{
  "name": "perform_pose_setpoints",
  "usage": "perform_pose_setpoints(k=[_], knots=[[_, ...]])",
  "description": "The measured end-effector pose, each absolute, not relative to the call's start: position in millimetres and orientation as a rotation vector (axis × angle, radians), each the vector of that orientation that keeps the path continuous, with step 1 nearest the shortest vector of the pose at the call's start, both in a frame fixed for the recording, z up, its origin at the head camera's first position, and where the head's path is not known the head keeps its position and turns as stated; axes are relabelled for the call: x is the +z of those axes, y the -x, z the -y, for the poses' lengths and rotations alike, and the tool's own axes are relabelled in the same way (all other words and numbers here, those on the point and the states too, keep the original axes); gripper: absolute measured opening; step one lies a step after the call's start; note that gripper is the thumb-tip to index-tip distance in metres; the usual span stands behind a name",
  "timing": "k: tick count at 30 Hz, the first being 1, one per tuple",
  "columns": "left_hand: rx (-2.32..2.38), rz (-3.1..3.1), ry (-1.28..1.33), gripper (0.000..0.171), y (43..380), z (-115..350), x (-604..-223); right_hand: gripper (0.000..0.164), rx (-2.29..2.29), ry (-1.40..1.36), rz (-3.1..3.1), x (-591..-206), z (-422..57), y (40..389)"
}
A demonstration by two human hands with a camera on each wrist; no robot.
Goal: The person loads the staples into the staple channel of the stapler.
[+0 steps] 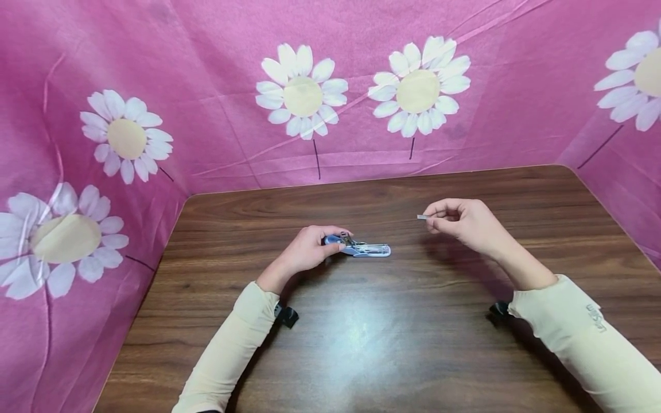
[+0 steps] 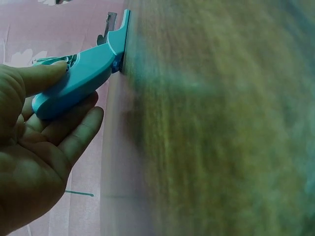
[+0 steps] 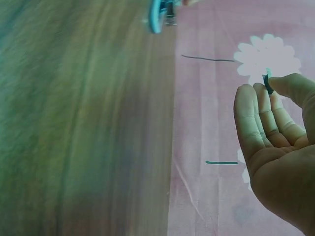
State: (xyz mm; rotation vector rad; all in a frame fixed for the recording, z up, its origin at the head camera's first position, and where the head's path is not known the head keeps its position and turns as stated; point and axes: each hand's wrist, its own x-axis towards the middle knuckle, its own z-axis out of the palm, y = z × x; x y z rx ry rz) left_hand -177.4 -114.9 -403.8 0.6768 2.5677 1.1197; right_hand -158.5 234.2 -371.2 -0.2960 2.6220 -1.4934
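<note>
A blue stapler (image 1: 373, 250) lies on the table with its top lifted open and its metal channel bared. The left hand (image 1: 308, 248) grips it at the hinge end, thumb on the near side. From the left wrist, the stapler's smooth blue side (image 2: 81, 78) shows under the thumb. To the right and farther back, the right hand (image 1: 472, 225) is raised above the table. Between thumb and fingertips it pinches a short grey strip of staples (image 1: 422, 217), whose end points left. The strip's dark side (image 3: 267, 84) appears in the right wrist view, apart from the stapler.
The brown wood-grain table (image 1: 397, 355) extends on all sides of the hands. A pink cloth (image 1: 217, 115) with white daisies rises along its back and sides. Black wrist-camera mounts (image 1: 287, 315) hang below both cream sleeves.
</note>
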Motion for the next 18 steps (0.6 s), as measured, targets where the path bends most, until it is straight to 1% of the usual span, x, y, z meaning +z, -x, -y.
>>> perform_pose_setpoints(k=[3, 7, 11, 18], knots=[[1.118, -2.567, -0.677, 0.028, 177.4, 114.8, -403.6, 0.023, -1.595, 0.286, -2.546, -367.7, -235.9, 158.6], [1.120, -2.569, -0.675, 0.028, 177.0, 115.3, -403.7, 0.020, -1.710, 0.292, -2.456, -367.7, -235.9, 159.5], [1.129, -2.569, -0.669, 0.028, 176.4, 114.9, -403.8, 0.015, -1.750, 0.302, -2.424, -367.7, -235.0, 159.8], [1.132, -2.566, -0.698, 0.028, 175.9, 114.3, -404.9, 0.017, -1.771, 0.287, -2.380, -365.8, -232.3, 158.4]])
